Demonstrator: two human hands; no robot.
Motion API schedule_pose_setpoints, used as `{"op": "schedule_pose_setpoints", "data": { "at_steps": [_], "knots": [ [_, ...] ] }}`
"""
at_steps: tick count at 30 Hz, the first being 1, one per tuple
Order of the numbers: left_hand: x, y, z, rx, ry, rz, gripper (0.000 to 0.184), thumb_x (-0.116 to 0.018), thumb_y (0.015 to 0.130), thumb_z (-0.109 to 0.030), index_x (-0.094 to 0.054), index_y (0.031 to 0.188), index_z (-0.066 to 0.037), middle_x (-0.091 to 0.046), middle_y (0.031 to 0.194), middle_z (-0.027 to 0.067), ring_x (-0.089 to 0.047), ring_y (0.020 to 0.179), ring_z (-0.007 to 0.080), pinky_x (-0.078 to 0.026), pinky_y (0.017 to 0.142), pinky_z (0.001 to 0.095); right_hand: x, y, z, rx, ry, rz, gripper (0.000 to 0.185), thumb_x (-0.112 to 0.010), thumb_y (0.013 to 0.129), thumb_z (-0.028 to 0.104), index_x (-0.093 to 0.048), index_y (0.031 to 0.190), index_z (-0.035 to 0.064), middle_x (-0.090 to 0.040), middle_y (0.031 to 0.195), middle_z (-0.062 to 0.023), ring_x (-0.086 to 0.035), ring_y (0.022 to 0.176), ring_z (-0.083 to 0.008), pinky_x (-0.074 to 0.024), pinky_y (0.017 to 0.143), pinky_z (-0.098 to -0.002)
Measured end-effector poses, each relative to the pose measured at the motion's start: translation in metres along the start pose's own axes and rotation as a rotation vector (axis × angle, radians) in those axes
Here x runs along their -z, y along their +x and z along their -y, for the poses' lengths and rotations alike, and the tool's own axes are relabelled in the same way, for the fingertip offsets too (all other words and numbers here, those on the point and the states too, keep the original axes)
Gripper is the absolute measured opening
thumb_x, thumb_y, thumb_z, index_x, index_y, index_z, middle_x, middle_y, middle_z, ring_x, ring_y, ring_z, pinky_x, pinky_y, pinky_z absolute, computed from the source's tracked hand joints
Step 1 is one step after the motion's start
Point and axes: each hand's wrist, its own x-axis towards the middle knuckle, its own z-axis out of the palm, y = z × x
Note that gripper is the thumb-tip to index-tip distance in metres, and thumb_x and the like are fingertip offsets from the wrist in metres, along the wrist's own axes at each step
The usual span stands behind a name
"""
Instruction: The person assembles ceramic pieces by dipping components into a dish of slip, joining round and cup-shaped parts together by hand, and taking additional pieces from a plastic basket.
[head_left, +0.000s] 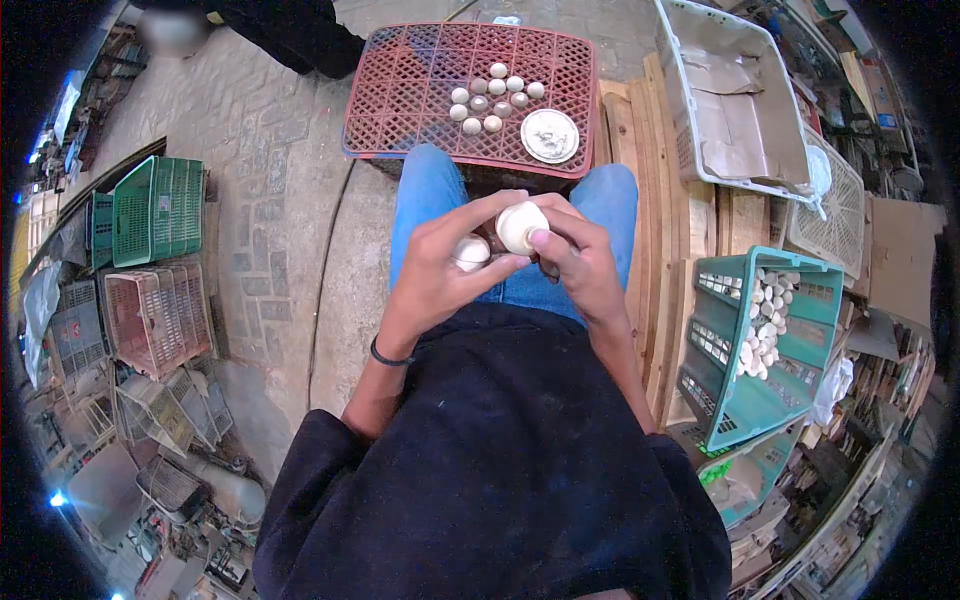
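Observation:
My left hand (430,258) is curled round a white, rounded, knob-like piece (470,252), held against the palm. Close beside it, my right hand (585,255) grips a second white rounded piece (520,226), its thumb pressed on the lower right side. Fingertips of my left hand reach up to this second piece. Both hands are above my lap, between my knees. In front of them, several small whitish round pieces (498,87) sit on an upturned red plastic crate (400,95), near a round white disc with dark smudges (550,135).
At my right stands a green crate (715,350) with many white rounded pieces (768,315). Beyond it is a white crate (735,110) lined with cardboard. Wooden planks (655,250) run along my right side. Green (160,210) and pink (160,315) crates stand left. Another person's dark-clothed leg (300,35) shows at the top.

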Motion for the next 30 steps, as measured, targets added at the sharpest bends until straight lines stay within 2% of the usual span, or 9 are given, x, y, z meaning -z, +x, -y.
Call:
{"op": "schedule_pose_setpoints", "data": {
  "at_steps": [2, 11, 13, 24, 27, 29, 30],
  "knots": [
    [0.002, -0.001, 0.000, 0.012, 0.029, 0.010, 0.047, -0.075, 0.070, -0.008, -0.058, 0.113, -0.002, -0.064, 0.097, 0.0120, -0.063, 0.083, 0.0171, -0.050, 0.074, 0.0289, 0.000, -0.001, 0.001, -0.013, 0.001, -0.003, 0.030, -0.062, 0.083, 0.021, -0.063, 0.099, -0.0045, -0.057, 0.100, -0.0102, -0.053, 0.094, -0.0187, -0.0420, 0.083, -0.0288],
    [0.002, -0.002, 0.005, -0.046, 0.072, 0.024, 0.047, -0.074, 0.070, -0.007, -0.056, 0.113, 0.000, -0.064, 0.097, 0.0129, -0.063, 0.086, 0.0173, -0.049, 0.075, 0.0297, -0.001, -0.002, 0.005, -0.099, 0.056, -0.005, 0.029, -0.068, 0.079, 0.018, -0.064, 0.097, -0.0042, -0.057, 0.099, -0.0100, -0.055, 0.092, -0.0195, -0.0428, 0.083, -0.0295],
    [0.002, -0.002, 0.007, -0.023, 0.043, 0.029, 0.048, -0.075, 0.070, -0.007, -0.056, 0.113, 0.000, -0.064, 0.098, 0.0129, -0.062, 0.087, 0.0168, -0.049, 0.075, 0.0296, -0.001, -0.001, -0.001, 0.113, -0.100, -0.014, 0.030, -0.071, 0.076, 0.016, -0.064, 0.098, -0.0029, -0.057, 0.100, -0.0100, -0.055, 0.092, -0.0197, -0.0427, 0.084, -0.0299],
    [0.004, -0.005, 0.013, 0.005, -0.035, 0.014, 0.048, -0.073, 0.072, -0.007, -0.055, 0.115, 0.003, -0.065, 0.096, 0.0112, -0.060, 0.086, 0.0133, -0.049, 0.076, 0.0278, 0.003, -0.001, 0.008, 0.202, -0.165, 0.010, 0.041, -0.078, 0.067, 0.015, -0.063, 0.103, 0.0002, -0.055, 0.104, -0.0101, -0.054, 0.099, -0.0213, -0.0419, 0.087, -0.0309],
    [0.003, -0.006, 0.015, 0.046, -0.149, -0.019, 0.047, -0.072, 0.074, -0.009, -0.054, 0.116, 0.004, -0.065, 0.094, 0.0106, -0.061, 0.082, 0.0131, -0.050, 0.071, 0.0268, 0.003, -0.002, 0.013, 0.248, -0.207, -0.006, 0.047, -0.079, 0.064, 0.014, -0.062, 0.107, 0.0018, -0.054, 0.105, -0.0100, -0.054, 0.100, -0.0217, -0.0424, 0.088, -0.0315],
    [0.003, -0.008, 0.021, 0.250, -0.479, -0.015, 0.042, -0.068, 0.079, -0.013, -0.053, 0.114, 0.006, -0.064, 0.089, 0.0098, -0.061, 0.074, 0.0115, -0.049, 0.063, 0.0238, 0.002, -0.003, 0.019, 0.256, -0.235, -0.016, 0.049, -0.079, 0.063, 0.013, -0.062, 0.108, 0.0028, -0.053, 0.106, -0.0099, -0.054, 0.100, -0.0219, -0.0430, 0.088, -0.0317],
    [0.002, -0.008, 0.024, 0.250, -0.479, -0.013, 0.042, -0.068, 0.079, -0.013, -0.053, 0.114, 0.006, -0.064, 0.089, 0.0098, -0.061, 0.074, 0.0115, -0.049, 0.063, 0.0238, -0.001, -0.003, 0.023, 0.257, -0.261, -0.037, 0.049, -0.079, 0.063, 0.012, -0.062, 0.108, 0.0038, -0.053, 0.106, -0.0099, -0.054, 0.099, -0.0218, -0.0437, 0.086, -0.0312]
  ]
}}
